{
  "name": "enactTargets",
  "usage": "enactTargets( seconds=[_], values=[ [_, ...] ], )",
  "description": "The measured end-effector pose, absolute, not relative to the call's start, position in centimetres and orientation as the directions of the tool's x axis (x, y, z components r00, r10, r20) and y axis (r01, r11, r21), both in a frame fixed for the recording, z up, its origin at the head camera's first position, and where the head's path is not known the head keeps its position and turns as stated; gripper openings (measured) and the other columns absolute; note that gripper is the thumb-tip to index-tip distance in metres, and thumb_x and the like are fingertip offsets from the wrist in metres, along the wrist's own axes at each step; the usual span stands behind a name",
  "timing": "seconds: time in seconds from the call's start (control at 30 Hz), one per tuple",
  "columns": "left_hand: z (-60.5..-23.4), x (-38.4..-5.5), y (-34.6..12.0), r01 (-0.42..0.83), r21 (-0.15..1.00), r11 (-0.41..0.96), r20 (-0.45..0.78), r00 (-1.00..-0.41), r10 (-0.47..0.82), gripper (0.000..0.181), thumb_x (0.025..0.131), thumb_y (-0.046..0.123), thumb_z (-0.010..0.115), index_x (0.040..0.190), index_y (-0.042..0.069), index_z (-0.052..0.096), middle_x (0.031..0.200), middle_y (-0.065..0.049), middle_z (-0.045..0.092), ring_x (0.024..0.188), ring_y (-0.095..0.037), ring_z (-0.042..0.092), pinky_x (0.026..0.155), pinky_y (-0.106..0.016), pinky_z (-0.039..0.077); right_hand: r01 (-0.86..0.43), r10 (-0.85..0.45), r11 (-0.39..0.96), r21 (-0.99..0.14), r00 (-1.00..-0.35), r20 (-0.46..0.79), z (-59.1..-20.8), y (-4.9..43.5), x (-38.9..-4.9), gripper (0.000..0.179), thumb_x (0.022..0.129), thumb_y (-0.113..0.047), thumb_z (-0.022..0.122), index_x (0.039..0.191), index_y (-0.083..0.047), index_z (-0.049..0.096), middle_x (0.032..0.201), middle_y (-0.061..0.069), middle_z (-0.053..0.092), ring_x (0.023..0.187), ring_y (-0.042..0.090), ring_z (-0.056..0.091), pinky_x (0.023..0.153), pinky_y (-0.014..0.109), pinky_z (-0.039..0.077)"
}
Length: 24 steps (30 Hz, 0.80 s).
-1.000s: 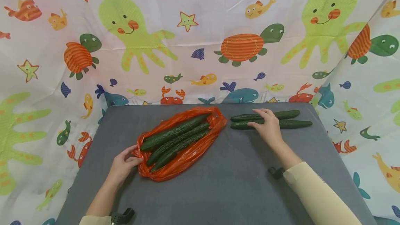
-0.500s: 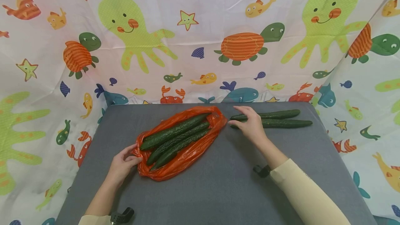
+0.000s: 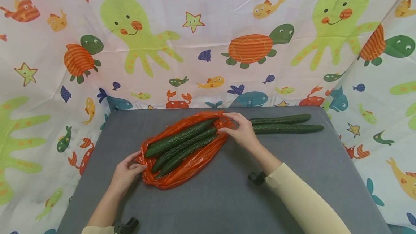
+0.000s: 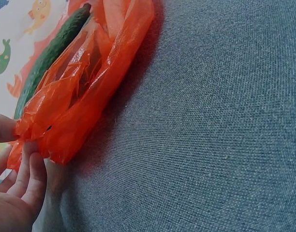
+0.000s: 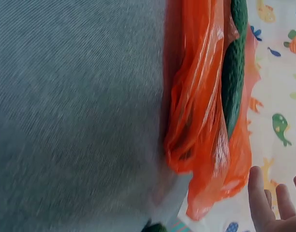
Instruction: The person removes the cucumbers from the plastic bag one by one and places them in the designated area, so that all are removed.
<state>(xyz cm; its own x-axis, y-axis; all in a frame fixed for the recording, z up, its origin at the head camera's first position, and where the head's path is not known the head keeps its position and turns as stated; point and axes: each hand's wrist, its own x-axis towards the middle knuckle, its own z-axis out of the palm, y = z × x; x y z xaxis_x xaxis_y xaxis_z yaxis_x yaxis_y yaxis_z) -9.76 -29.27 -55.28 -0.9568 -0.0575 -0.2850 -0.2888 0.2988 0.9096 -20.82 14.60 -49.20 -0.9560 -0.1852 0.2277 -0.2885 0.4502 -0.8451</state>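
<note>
An orange plastic bag (image 3: 199, 163) lies on the grey table with its opening facing up, three dark green cucumbers (image 3: 182, 137) side by side in it. At its near left end my left hand (image 3: 125, 176) pinches the gathered plastic between thumb and fingers, plain in the left wrist view, where a cucumber (image 4: 53, 55) shows past the film. My right hand (image 3: 243, 133) is at the bag's far right end, thumb and fingers spread apart around the edge. From the right wrist, its fingers (image 5: 258, 195) appear beside the bag (image 5: 199, 101) with nothing held.
Two more cucumbers (image 3: 289, 129) lie parallel on the grey table (image 3: 208, 205), right of the bag and partly behind my right hand. A white curtain (image 3: 201, 6) printed with sea animals stands along the back and both sides of the table.
My right hand has moved left, from over the two loose cucumbers to the right end of the bag. My left hand keeps its place at the bag's left end.
</note>
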Motion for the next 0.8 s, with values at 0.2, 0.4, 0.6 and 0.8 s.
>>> enactTargets(
  seconds=[0.2, 0.4, 0.6, 0.8],
  values=[
    [-55.3, -9.8, -29.3, -0.291, 0.906, 0.307, -0.291, -0.956, -0.050, 0.069, 0.093, 0.025, 0.075, 0.154, 0.018, 0.042, 0.145, -0.013, 0.048, 0.092, -0.004, 0.065, 0.080, -0.026, 0.054, -0.302, -0.235, 0.409, -0.861, -0.947, 0.220, -49.5, 12.3, -20.9, 0.054, 0.081, -0.026, 0.086, 0.131, -0.017, 0.069, 0.132, 0.000, 0.064, 0.123, 0.022, 0.060, 0.095, 0.051, 0.052],
    [-55.3, -9.8, -29.2, -0.292, 0.907, 0.305, -0.291, -0.956, -0.050, 0.069, 0.093, 0.025, 0.075, 0.154, 0.017, 0.043, 0.144, -0.014, 0.049, 0.091, -0.005, 0.066, 0.081, -0.026, 0.054, -0.295, -0.300, 0.356, -0.887, -0.935, 0.191, -50.0, 9.7, -21.0, 0.053, 0.082, -0.026, 0.085, 0.131, -0.023, 0.068, 0.135, -0.004, 0.062, 0.123, 0.024, 0.060, 0.087, 0.038, 0.057],
    [-55.3, -9.9, -29.2, -0.297, 0.905, 0.305, -0.296, -0.954, -0.051, 0.068, 0.093, 0.023, 0.075, 0.153, 0.016, 0.043, 0.147, -0.014, 0.047, 0.092, -0.005, 0.065, 0.081, -0.025, 0.054, -0.291, -0.372, 0.278, -0.915, -0.911, 0.176, -50.7, 7.1, -21.4, 0.052, 0.082, -0.025, 0.084, 0.132, -0.021, 0.067, 0.141, 0.005, 0.060, 0.117, 0.034, 0.065, 0.078, 0.026, 0.058],
    [-55.3, -9.8, -29.1, -0.298, 0.907, 0.297, -0.297, -0.954, -0.049, 0.068, 0.093, 0.021, 0.075, 0.153, 0.015, 0.043, 0.148, -0.014, 0.046, 0.091, -0.004, 0.065, 0.080, -0.026, 0.055, -0.275, -0.390, 0.319, -0.907, -0.910, 0.139, -51.7, 5.0, -22.0, 0.052, 0.082, -0.021, 0.084, 0.132, -0.019, 0.068, 0.143, 0.001, 0.059, 0.124, 0.026, 0.062, 0.091, 0.041, 0.056]
  ],
)
